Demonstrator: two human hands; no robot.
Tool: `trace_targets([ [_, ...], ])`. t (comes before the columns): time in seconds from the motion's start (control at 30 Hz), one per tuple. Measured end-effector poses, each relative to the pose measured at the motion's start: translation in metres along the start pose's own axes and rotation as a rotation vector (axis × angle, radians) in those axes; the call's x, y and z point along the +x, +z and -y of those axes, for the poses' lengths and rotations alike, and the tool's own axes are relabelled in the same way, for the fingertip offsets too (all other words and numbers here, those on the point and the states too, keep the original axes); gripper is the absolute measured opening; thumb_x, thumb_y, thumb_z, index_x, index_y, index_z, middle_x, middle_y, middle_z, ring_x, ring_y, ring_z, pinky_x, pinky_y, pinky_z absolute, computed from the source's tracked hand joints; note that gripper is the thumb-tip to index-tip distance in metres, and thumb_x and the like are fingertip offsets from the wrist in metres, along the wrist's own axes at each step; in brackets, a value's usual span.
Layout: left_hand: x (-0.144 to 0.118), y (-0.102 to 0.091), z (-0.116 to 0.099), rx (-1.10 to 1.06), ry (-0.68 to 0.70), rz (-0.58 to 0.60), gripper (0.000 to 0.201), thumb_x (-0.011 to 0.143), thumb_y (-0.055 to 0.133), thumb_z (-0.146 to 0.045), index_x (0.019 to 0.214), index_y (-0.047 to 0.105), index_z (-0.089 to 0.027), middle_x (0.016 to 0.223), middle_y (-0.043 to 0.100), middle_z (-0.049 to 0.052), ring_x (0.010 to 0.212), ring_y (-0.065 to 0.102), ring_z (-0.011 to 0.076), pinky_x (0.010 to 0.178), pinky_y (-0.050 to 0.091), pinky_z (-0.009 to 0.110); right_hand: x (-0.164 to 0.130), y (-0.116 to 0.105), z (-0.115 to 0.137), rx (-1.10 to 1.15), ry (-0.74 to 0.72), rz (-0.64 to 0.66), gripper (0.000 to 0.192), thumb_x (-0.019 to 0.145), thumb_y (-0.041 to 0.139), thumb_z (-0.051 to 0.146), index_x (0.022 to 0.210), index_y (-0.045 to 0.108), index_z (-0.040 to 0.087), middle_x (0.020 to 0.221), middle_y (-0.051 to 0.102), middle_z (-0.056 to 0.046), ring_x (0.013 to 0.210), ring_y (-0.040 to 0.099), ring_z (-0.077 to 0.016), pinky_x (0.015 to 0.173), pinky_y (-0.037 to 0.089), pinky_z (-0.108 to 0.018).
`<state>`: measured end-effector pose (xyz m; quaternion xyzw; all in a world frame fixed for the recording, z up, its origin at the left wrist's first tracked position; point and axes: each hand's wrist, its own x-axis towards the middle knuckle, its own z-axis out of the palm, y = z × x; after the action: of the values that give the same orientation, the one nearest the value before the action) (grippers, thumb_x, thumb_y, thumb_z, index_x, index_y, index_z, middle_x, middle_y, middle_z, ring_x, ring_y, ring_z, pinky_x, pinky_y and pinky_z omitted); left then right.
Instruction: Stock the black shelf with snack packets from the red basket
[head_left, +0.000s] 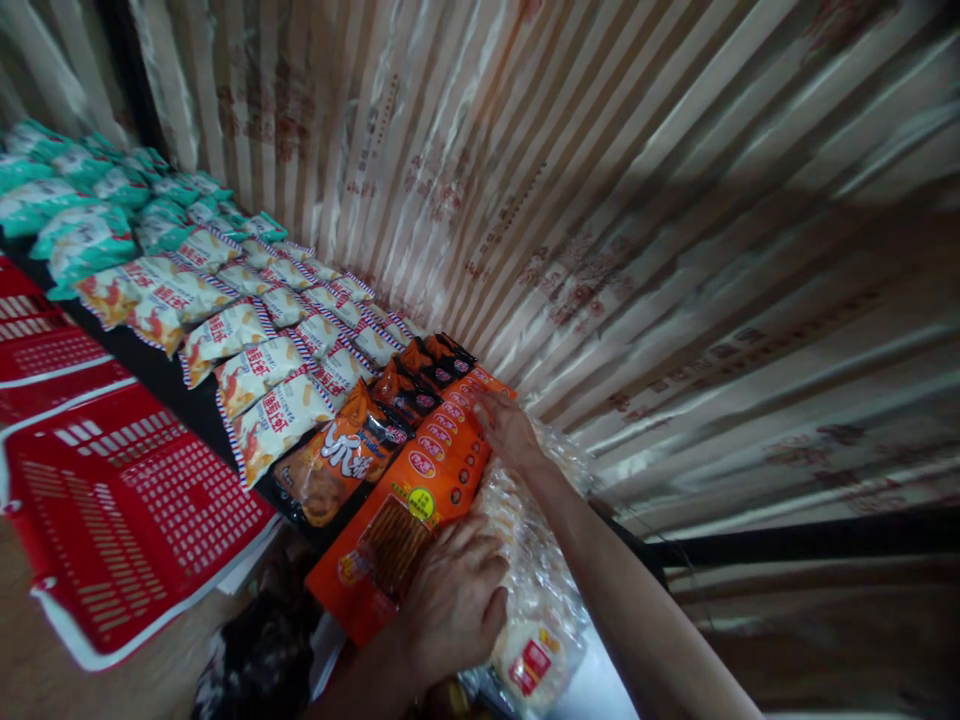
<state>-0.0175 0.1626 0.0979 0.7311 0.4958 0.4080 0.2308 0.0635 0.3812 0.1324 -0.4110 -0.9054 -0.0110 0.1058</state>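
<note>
Pressing on the row of orange packs (pixel 420 480), the left hand (pixel 454 600) lies flat at the near end with its fingers (pixel 484 555) spread and loose, gripping nothing, while the right hand (pixel 510 428) rests farther back with its fingers laid open along the same row's edge. The orange packs stand overlapped in a line on the shelf, between the darker chip bags (pixel 337 465) on the left and the clear cracker bags (pixel 536 600) on the right, touching both.

The nearest orange pack juts past the shelf's front edge, so I judge a shove toward the person could tip it off onto the dark heap (pixel 262 650) below. Pushing sideways might ride the packs up over the chip bags or crush the crackers, which look brittle. The slick wrappers could also slide under flat palms.

Room is tight: the striped wall (pixel 600 200) closes in right behind and to the right, and rows of striped packs (pixel 262 385) and teal packs (pixel 75 215) fill the shelf to the left. Open room lies only toward the front, where red baskets (pixel 127 510) sit lower down, well apart from the hands
</note>
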Motion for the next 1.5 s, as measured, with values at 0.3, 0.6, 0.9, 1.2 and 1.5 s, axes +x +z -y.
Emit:
trace_targets([
  [0.3, -0.005, 0.012, 0.006, 0.084, 0.101, -0.090, 0.025, 0.081, 0.050, -0.017, 0.102, 0.064, -0.020, 0.119, 0.062, 0.002, 0.125, 0.044, 0.0212, 0.107, 0.039, 0.038, -0.150, -0.035, 0.002, 0.235, 0.244, -0.368, 0.045, 0.091, 0.038, 0.047, 0.113, 0.064, 0.017, 0.126, 0.057, -0.013, 0.120, 0.050, -0.0238, 0.103, 0.042, -0.044],
  [0.6, -0.023, 0.015, -0.012, 0.274, 0.200, -0.225, 0.029, 0.082, 0.045, -0.017, 0.104, 0.064, -0.016, 0.126, 0.059, 0.010, 0.125, 0.045, 0.0264, 0.105, 0.041, 0.048, -0.323, -0.018, 0.013, 0.582, 0.934, -0.455, 0.069, 0.081, 0.035, 0.066, 0.122, 0.057, 0.015, 0.128, 0.057, -0.014, 0.119, 0.053, -0.0299, 0.104, 0.038, -0.049],
  [0.9, -0.075, 0.045, -0.023, 0.455, 0.311, -0.223, 0.038, 0.084, 0.041, -0.011, 0.119, 0.057, -0.010, 0.136, 0.049, 0.015, 0.135, 0.032, 0.0271, 0.106, 0.041, 0.046, -0.337, 0.010, 0.066, 0.860, 0.765, -0.398, 0.072, 0.086, 0.032, 0.063, 0.137, 0.044, 0.014, 0.146, 0.037, -0.010, 0.136, 0.033, -0.0241, 0.114, 0.025, -0.046],
  [1.2, -0.102, 0.054, -0.016, 0.561, 0.295, -0.041, 0.039, 0.084, 0.041, -0.011, 0.121, 0.055, -0.006, 0.141, 0.042, 0.018, 0.138, 0.028, 0.0287, 0.105, 0.042, 0.047, -0.326, 0.021, 0.084, 0.858, 0.682, -0.450, 0.063, 0.089, 0.035, 0.058, 0.133, 0.049, 0.015, 0.139, 0.047, -0.011, 0.131, 0.042, -0.0222, 0.112, 0.029, -0.043],
  [1.5, -0.114, 0.070, -0.021, 0.530, 0.161, -0.133, 0.038, 0.084, 0.042, -0.009, 0.120, 0.053, -0.007, 0.150, 0.025, 0.018, 0.142, 0.012, 0.0292, 0.108, 0.037, 0.051, -0.336, 0.031, 0.099, 0.715, 0.560, -0.415, 0.054, 0.092, 0.035, 0.050, 0.131, 0.052, 0.017, 0.142, 0.043, -0.012, 0.133, 0.038, -0.0233, 0.110, 0.034, -0.044],
])
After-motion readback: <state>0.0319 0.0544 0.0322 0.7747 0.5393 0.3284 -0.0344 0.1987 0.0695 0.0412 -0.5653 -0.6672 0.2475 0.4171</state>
